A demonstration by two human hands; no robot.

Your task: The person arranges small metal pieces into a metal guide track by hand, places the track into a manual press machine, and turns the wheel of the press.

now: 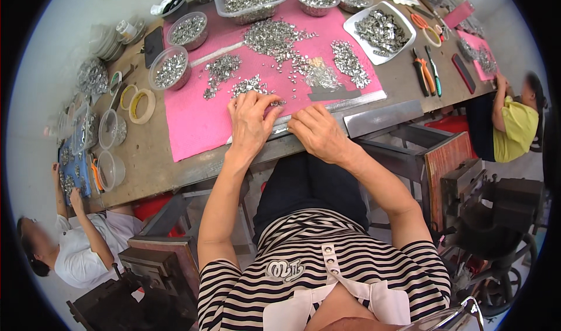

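My left hand [252, 120] rests on the pink mat [196, 120] with bent fingers. Its thumb and forefinger are apart, beside a few small silvery metal pieces [250, 85]. Close to it on the right, my right hand [320, 131] is closed in a pinch over the metal strip [356, 100] along the mat's front edge. What its fingertips hold, if anything, is hidden. A large loose heap of metal pieces [272, 38] spreads beyond my hands. Thin silvery pins or strips [323, 75] lie in a cluster to the right, by a flat grey bar [334, 93].
Tubs of metal pieces [170, 68] and a white square dish [355, 26] stand around the mat. Orange-handled pliers [423, 73] lie to the right, tape rolls [142, 107] to the left. A bare metal plate [383, 119] juts at the front edge. Co-workers sit on both sides.
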